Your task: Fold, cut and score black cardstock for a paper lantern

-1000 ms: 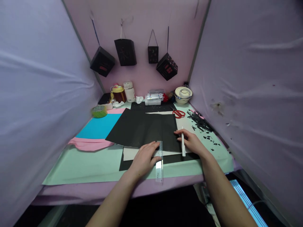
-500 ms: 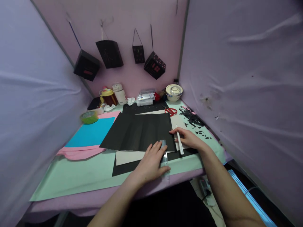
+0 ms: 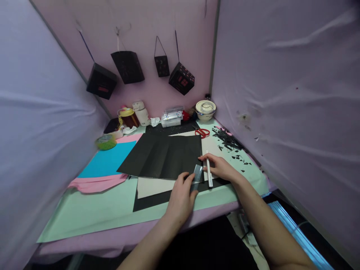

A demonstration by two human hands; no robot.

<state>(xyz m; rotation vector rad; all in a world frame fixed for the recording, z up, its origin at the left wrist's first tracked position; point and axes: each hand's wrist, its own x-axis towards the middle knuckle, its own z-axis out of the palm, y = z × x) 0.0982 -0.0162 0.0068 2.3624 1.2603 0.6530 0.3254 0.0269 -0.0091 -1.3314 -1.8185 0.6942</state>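
A large black sheet of paper [image 3: 163, 155] with faint upright creases lies over a white board [image 3: 154, 187] and another black sheet [image 3: 149, 203]. My left hand [image 3: 182, 193] grips a clear ruler [image 3: 198, 173] between thumb and fingers at the near right part of the top sheet. My right hand [image 3: 221, 167] is at that sheet's right edge, its fingertips touching there. A white pen [image 3: 209, 174] is held in the same hand, tilted, with its lower end toward me.
Red-handled scissors [image 3: 202, 132] and black paper scraps [image 3: 226, 139] lie at the back right. Blue paper [image 3: 108, 159], pink paper [image 3: 98, 182] and green tape [image 3: 106, 142] are on the left. Behind stand a box of pens [image 3: 172, 118] and a lidded bowl [image 3: 206, 110]. Black paper lanterns [image 3: 182, 78] hang above.
My left hand has gone from lying spread over the ruler to gripping its side, and the ruler has tilted. My right hand has shifted slightly left with the pen.
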